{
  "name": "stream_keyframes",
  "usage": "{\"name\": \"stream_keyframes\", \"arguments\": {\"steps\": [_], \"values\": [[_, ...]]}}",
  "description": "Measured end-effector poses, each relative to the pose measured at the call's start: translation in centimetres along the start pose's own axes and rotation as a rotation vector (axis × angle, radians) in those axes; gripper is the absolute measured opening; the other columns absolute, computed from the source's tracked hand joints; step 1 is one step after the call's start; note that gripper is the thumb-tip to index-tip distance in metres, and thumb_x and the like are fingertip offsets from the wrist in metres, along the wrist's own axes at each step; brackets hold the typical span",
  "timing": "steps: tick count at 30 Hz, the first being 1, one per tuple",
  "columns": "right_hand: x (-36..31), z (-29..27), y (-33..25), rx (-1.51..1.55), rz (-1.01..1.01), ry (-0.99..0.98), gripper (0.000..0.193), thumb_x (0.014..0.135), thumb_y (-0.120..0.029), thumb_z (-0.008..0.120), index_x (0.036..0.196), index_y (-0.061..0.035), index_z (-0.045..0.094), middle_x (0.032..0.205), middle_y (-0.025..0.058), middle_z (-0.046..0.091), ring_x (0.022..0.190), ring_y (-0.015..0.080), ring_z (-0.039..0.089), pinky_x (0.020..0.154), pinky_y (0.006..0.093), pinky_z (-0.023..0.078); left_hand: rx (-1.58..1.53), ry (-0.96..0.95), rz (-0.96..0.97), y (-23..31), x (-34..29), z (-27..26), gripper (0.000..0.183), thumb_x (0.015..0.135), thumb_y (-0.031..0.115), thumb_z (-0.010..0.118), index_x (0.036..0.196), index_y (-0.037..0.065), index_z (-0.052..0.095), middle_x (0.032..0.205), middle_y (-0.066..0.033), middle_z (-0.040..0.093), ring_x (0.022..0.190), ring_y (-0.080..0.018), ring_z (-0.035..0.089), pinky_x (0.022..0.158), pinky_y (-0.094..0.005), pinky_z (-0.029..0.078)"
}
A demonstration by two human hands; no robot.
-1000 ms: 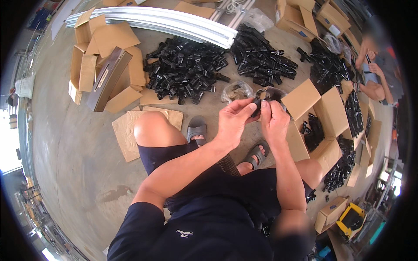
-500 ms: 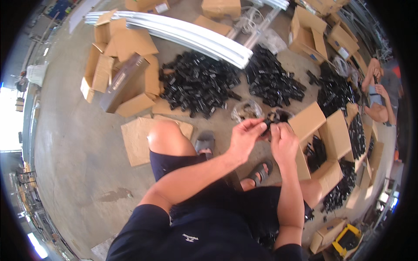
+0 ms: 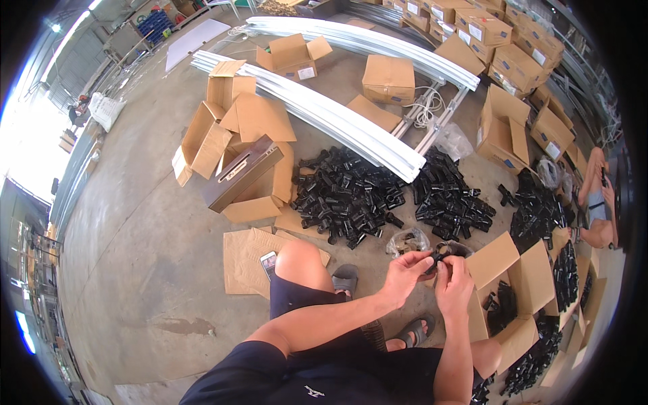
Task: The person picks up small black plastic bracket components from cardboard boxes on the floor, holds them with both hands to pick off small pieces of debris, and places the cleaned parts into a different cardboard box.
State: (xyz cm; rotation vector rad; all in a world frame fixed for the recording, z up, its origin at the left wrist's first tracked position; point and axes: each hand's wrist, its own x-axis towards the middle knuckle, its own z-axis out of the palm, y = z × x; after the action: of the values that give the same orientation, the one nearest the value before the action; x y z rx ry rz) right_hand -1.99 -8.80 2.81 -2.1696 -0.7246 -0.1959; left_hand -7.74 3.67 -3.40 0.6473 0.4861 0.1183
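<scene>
Both of my hands meet in front of me around one small black plastic part point(image 3: 437, 260). My left hand point(image 3: 405, 280) pinches its left side between thumb and fingers. On the other side, my right hand point(image 3: 453, 289) grips it with bent fingertips. The fingers cover much of the part, so its full shape is hidden. Just beyond the hands sit a clear plastic bag point(image 3: 408, 240) of small pieces and a second bag point(image 3: 456, 248), partly behind my right hand. An open cardboard box point(image 3: 487, 260) with black parts point(image 3: 501, 307) inside stands to the right.
Heaps of black parts point(image 3: 347, 196) cover the floor ahead, with another heap point(image 3: 451, 202) beside them. Long white metal profiles point(image 3: 324, 108) lie beyond. Opened cartons point(image 3: 253, 121) stand left; a phone point(image 3: 268, 264) rests on flat cardboard point(image 3: 241, 273). Another person point(image 3: 597, 202) works at right.
My view has tilted upward, showing more stacked boxes and floor at the back. The phone beside my knee has come into sight. Both hands stay together on the black part.
</scene>
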Motion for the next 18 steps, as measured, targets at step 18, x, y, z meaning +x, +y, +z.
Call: {"name": "stream_keyframes", "arguments": {"steps": [18], "values": [[-0.3,0.3,0.5,-0.137,-0.079,-0.029,0.013,0.099,-0.013,0.065,0.094,-0.0035,0.058,0.084,0.0134,0.061,0.071,0.0375,0.064,0.06,0.0467,0.05,-0.034,-0.002,-0.02,-0.3,-0.7,0.0,0.022,0.102,0.009,0.066,0.122,-0.001,0.067,0.114,-0.0072,0.071,0.105,-0.016,0.068,0.096,-0.0378,0.063]]}}
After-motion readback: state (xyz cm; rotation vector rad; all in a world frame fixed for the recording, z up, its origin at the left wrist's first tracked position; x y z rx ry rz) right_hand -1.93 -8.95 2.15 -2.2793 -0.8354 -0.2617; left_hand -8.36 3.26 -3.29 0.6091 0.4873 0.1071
